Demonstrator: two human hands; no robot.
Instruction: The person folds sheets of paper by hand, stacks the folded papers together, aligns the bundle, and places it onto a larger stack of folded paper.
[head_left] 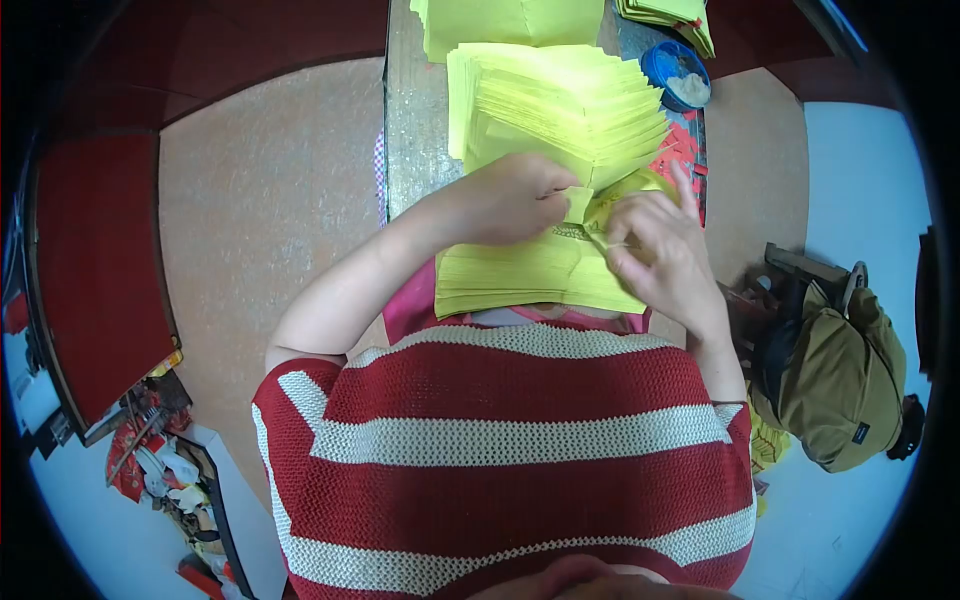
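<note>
A thick stack of yellow paper sheets [560, 110], creased down the middle and fanned at its right edge, lies in front of me. My left hand [515, 200] is closed, with thumb and fingers pinching a small folded flap of yellow paper [578, 204]. Beside it, my right hand [660, 240] has thumb and forefinger pinched at an edge of yellow paper near the crease, with the little finger raised. Between the hands shows a small dark printed pattern on the paper. Nearer my body lies another layered pile of yellow paper [500, 275].
More yellow paper [515, 25] lies at the table's [415, 120] far end, with another pile [670, 18] at its right. A blue bowl [676, 76] holding something whitish and red paper pieces [680, 150] are along the right edge. An olive bag [840, 380] is off to the right.
</note>
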